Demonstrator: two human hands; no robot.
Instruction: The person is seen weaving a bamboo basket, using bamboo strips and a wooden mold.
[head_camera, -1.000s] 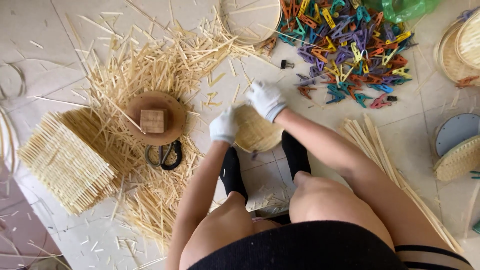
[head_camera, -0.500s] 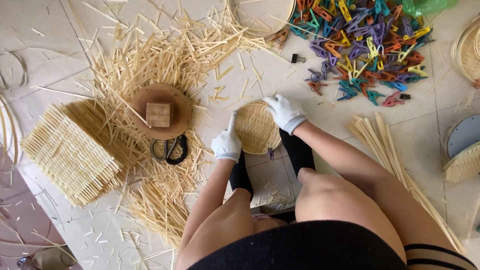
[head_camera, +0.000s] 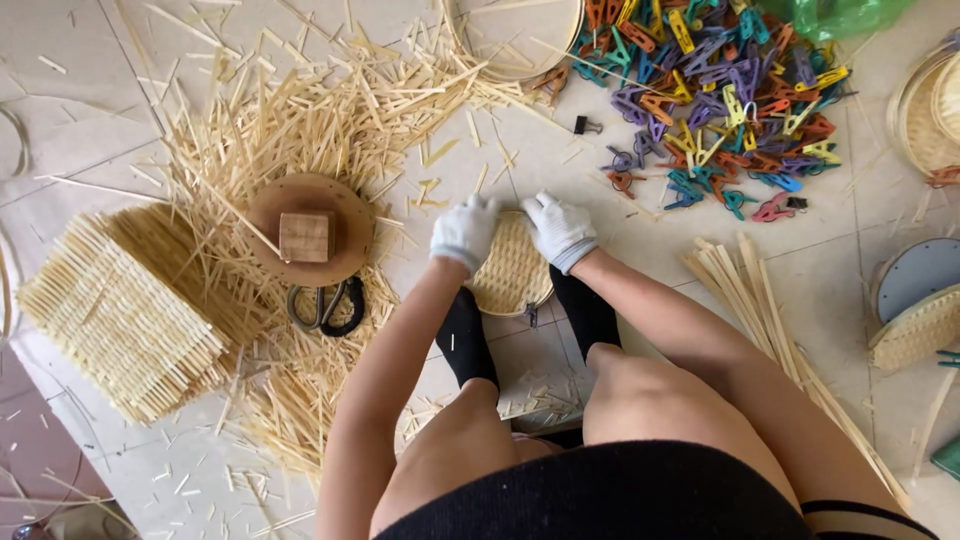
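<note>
Near the frame's centre, the gloved left hand (head_camera: 463, 232) and right hand (head_camera: 558, 230) are clamping down on the top edge of a small woven tray (head_camera: 510, 270) — apparently steadying it between the feet. Scissors (head_camera: 326, 305) are lying centre-left, coloured clips (head_camera: 715, 110) upper right.
</note>
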